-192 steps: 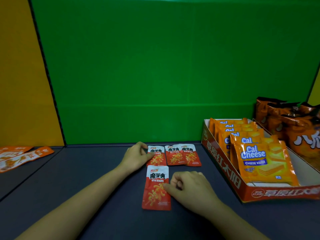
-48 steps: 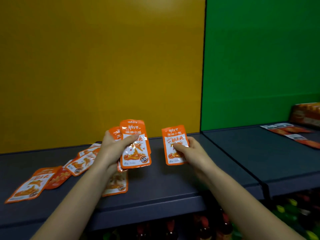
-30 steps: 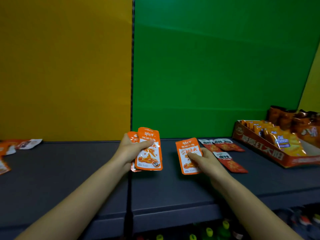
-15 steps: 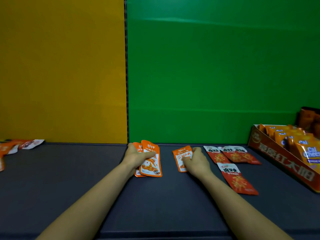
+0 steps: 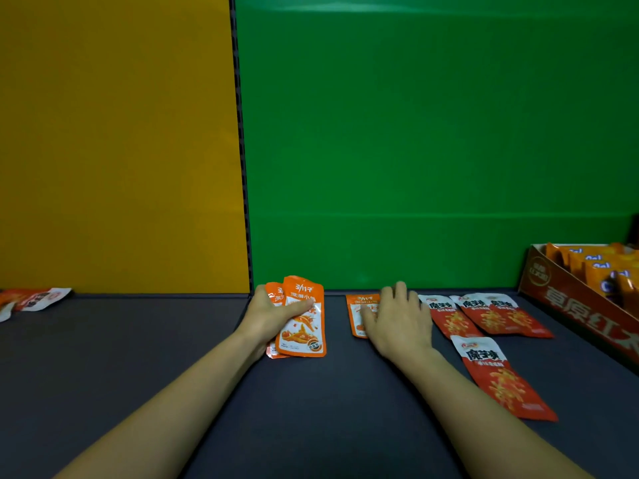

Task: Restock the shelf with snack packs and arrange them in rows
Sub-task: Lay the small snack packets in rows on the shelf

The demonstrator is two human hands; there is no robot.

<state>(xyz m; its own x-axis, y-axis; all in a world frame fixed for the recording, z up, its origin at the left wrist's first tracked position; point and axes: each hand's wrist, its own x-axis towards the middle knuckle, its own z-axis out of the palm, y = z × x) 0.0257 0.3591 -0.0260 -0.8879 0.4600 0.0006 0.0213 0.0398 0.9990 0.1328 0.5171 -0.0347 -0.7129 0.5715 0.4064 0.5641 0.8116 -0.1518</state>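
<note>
The dark shelf [image 5: 138, 375] has a cardboard box [image 5: 581, 312] at its right end. Four red packs [image 5: 491, 314] lie flat next to it, three in a back row and one in front. The left hand [image 5: 268, 318] curls its fingers and thumb round two orange packs [image 5: 302, 326], and the right hand [image 5: 397, 319] lies flat, fingers straight, on one more orange pack [image 5: 358, 312] just left of the red row.

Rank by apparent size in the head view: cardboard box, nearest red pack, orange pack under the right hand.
1. Cardboard box, cut off by the frame.
2. Nearest red pack; its closeness may inflate it.
3. Orange pack, partly hidden under the right hand.
</note>
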